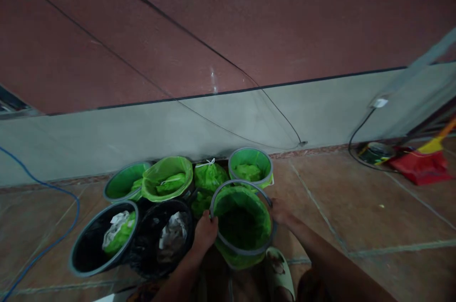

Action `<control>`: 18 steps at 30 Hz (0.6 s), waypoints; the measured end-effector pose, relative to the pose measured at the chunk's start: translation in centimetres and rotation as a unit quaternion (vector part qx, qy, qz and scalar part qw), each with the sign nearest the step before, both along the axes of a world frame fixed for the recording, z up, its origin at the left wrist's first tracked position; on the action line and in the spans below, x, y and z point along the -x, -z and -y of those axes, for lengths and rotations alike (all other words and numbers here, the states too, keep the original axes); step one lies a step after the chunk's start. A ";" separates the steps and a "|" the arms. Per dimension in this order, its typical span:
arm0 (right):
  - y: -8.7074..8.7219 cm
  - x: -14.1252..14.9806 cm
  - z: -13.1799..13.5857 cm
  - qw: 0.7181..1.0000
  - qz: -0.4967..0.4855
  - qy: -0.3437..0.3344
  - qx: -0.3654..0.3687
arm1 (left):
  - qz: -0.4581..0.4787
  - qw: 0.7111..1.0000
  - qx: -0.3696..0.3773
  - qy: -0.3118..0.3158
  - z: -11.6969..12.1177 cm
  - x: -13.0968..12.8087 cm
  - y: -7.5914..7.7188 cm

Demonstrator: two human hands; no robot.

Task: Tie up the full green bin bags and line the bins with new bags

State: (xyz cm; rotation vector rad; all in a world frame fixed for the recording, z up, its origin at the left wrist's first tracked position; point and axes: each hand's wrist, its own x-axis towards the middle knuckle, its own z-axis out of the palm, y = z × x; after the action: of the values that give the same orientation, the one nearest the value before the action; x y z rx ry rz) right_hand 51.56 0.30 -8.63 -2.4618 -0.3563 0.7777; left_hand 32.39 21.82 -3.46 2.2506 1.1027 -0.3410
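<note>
A bucket with a grey rim and a green bag liner [242, 226] stands on the tiled floor in front of me. My left hand [205, 231] grips its left rim, and my right hand [280, 211] holds its right rim. The bucket is tilted a little toward me. Several other bins crowd behind and to the left: a green-lined one [251, 167], a loose green bag [167, 178], another green-lined one [125, 181], and two black-lined bins holding white paper [103, 238] [166, 238]. My sandalled foot [280, 271] rests beside the bucket.
A grey and dark red wall [228, 117] runs behind the bins. A blue cable [64, 226] trails on the floor at left. A red dustpan with a yellow handle [422, 164] and a black cord lie at the right.
</note>
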 end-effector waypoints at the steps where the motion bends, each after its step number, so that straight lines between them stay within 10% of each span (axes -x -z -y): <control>1: 0.3 -0.1 -0.1 1.000 0.003 -0.001 0.024 | -0.012 1.000 -0.011 0.008 0.1 -0.2 -0.1; 18: 0.6 -2.1 -0.5 1.000 -0.005 0.011 0.025 | 0.041 0.999 0.019 -0.020 1.0 -0.4 -0.8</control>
State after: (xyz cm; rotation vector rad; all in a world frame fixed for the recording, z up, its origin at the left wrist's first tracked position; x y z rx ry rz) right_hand 53.67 0.84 -9.19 -2.5023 -0.3079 0.7985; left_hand 32.77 20.80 -2.71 2.1871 1.0879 -0.2481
